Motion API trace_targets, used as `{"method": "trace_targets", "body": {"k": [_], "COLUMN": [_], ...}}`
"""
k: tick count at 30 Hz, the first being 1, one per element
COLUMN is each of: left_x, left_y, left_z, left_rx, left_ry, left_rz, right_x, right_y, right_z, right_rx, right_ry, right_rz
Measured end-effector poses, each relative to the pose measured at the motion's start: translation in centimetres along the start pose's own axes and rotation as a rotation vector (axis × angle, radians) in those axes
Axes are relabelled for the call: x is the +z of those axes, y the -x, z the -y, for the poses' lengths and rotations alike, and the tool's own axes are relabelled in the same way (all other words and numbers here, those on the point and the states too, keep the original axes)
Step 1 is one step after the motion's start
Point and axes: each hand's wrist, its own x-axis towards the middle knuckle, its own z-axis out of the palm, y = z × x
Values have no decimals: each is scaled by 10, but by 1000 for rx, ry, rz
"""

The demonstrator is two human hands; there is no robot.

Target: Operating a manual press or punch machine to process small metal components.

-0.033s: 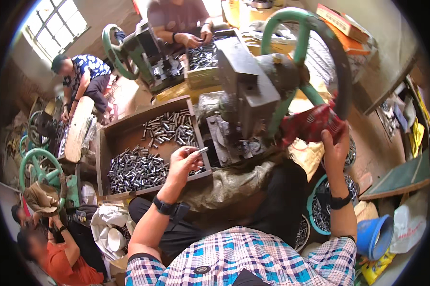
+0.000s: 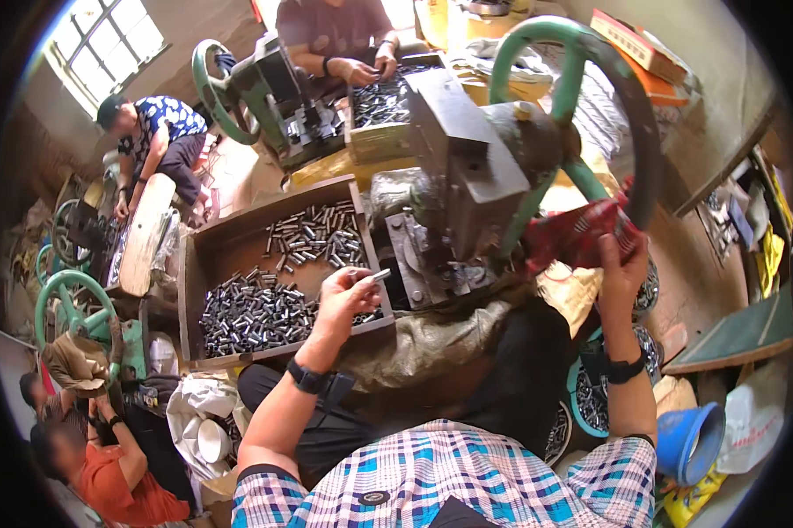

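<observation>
Clamped with left grip (image 2: 350,293) on small metal pin (image 2: 381,275), between thumb and fingers, tip out right toward press (image 2: 467,150). Over right edge of wooden tray (image 2: 242,242); more loose pins (image 2: 260,308) heaped left of grip. Closed with right grip (image 2: 622,253) on red cloth (image 2: 577,231), bunched at handwheel (image 2: 644,141). Below right grip, to its right: blue bucket (image 2: 675,442), then white bag (image 2: 752,409) with red print, too small to read. Beyond right grip: lettered red carton (image 2: 634,41), likewise unreadable.

A paned window (image 2: 106,40) is at upper left, with a co-worker in a floral shirt (image 2: 169,121) seated below. A white bowl (image 2: 213,440) sits in a white sack (image 2: 183,414). At right, a blue bucket (image 2: 679,444) tilts beside a white plastic bag (image 2: 752,422).
</observation>
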Motion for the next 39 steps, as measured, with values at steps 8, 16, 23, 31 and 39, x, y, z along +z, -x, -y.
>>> {"method": "trace_targets", "body": {"k": [8,16,23,31,39], "left_x": [13,17,15,20,28], "left_y": [-70,-110,-107,-105,-111], "left_z": [27,53,55,53,59], "left_rx": [36,-7,-97,-51,-38], "left_ry": [-25,-9,106,109,66], "left_rz": [-16,-47,27,157,184], "right_x": [10,12,-6,15,-22], "right_y": [-17,-60,-125,-145,-110], "right_z": [-22,43,71,84,63], "right_rx": [-144,-98,13,-36,-5], "right_ry": [84,298,454,561,489], "right_rz": [-138,19,144,269,62]}}
